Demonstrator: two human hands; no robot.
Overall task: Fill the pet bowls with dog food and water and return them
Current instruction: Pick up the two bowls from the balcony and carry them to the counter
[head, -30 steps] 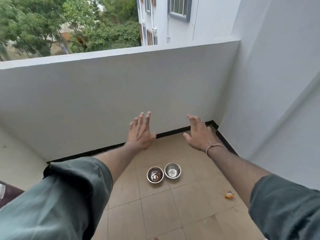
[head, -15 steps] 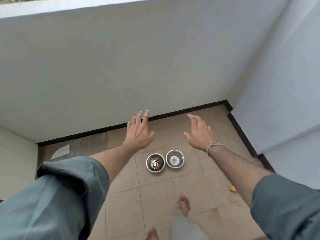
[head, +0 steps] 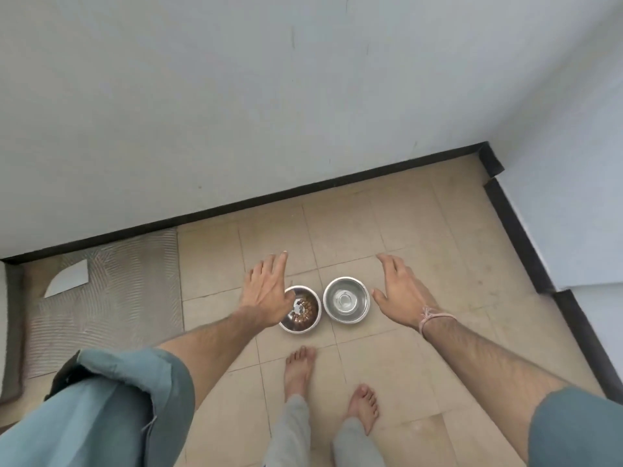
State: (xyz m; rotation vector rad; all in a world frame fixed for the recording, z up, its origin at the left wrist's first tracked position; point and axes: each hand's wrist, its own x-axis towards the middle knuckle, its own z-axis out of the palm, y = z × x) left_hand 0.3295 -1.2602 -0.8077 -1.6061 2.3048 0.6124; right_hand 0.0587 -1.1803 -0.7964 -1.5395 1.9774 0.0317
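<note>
Food bowl point(head: 301, 311) and water bowl point(head: 346, 300) stand filled on the floor point(head: 404, 365). Left hand point(head: 266, 294) and right hand point(head: 399, 293) hover, fingers straight, empty; the task seems finished

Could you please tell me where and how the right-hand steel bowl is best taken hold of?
Pinch the water bowl by its rim on the side away from the food bowl, which crowds the other side. Come down from above with the right hand, open beside it, and lift level: it stands upright and seems to hold water.
</note>
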